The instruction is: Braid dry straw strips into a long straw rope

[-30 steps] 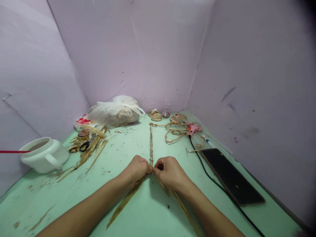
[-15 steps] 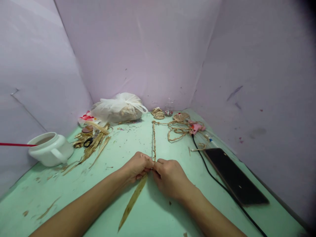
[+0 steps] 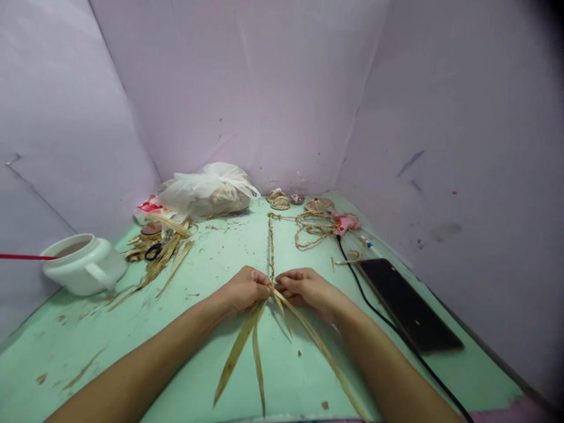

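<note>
A braided cord of dry plant fibre [image 3: 271, 247] runs straight down the table to my hands. Its near end is pinched by my left hand [image 3: 249, 289], fingers closed at the point where the loose strips spread out. My right hand [image 3: 308, 291] is beside that same point, fingers curled and thumb close to the strips; whether it grips one is hard to make out. Toward me fan out a broad strip [image 3: 235, 358], a narrow strip [image 3: 258, 370] and a long strip [image 3: 326, 352] that passes beside my right wrist.
At left are a white pot [image 3: 83, 267] with a red stick, scissors [image 3: 153, 251] among dry strips [image 3: 165, 258], and a plastic bag [image 3: 211, 194]. Rightward lie a coiled braid [image 3: 308, 238], a pink glue gun [image 3: 344, 223], its black cable [image 3: 374, 308] and a dark phone-like slab [image 3: 409, 305].
My right hand has opened somewhat and moved slightly right and up from the braid's end. More loose strips now show below the hands. The whole view has shifted a little.
</note>
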The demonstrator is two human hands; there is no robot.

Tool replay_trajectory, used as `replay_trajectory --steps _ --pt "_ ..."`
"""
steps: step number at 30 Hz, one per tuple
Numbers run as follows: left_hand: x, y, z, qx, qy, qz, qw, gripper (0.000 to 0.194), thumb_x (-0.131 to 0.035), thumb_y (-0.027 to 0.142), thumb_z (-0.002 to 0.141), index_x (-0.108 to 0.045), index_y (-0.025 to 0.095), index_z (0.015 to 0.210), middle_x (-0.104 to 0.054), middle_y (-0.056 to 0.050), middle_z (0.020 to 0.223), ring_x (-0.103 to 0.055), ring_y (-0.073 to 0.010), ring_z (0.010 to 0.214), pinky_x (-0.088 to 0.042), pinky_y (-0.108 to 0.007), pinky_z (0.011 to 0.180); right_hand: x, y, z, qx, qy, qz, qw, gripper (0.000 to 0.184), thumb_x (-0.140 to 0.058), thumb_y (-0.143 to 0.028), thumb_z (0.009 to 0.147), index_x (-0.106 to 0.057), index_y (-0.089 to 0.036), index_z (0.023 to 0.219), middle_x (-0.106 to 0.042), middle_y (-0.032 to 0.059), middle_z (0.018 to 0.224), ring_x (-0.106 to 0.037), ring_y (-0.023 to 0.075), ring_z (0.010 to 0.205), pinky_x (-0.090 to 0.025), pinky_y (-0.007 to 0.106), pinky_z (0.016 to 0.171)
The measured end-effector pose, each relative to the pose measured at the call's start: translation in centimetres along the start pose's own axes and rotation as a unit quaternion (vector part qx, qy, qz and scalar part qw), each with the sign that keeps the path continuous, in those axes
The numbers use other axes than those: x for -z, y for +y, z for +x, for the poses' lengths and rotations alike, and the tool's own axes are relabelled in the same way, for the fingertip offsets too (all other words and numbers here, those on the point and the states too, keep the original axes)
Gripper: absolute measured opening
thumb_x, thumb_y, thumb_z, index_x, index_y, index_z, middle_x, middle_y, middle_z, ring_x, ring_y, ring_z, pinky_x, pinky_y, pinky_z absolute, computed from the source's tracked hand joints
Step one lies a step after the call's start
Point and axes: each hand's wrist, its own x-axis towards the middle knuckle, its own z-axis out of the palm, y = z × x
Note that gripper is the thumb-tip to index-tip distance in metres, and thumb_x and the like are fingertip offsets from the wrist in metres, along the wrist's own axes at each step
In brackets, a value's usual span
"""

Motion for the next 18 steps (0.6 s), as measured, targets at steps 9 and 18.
replay_trajectory --steps 9,18 --pt "-0.1 -0.9 0.6 -0.092 0.008 0.081 0.992 0.009 -0.045 0.017 0.054 -0.048 0.013 0.048 -0.027 0.006 0.04 -0.02 -0.0048 0.04 -0.014 -0.021 0.04 -1.7 1.9 0.7 0.034 0.048 -0.102 0.993 0.018 -0.049 -0.017 0.067 -0.048 -0.013 0.05 -0.037 -0.0058 0.039 -0.021 0.0023 0.033 -0.013 0.019 0.036" --pt "-0.2 0.7 -1.6 -0.049 0.128 0.305 0.942 0.016 -0.047 0.022 0.061 -0.057 0.014 0.052 -0.049 0.0 0.045 -0.042 -0.0102 0.045 -0.027 -0.021 0.044 -1.9 1.8 0.6 0.064 0.084 -0.094 0.99 0.016 -0.051 -0.021 0.064 -0.05 -0.014 0.049 -0.043 -0.0045 0.038 -0.023 0.0035 0.034 -0.017 0.021 0.039"
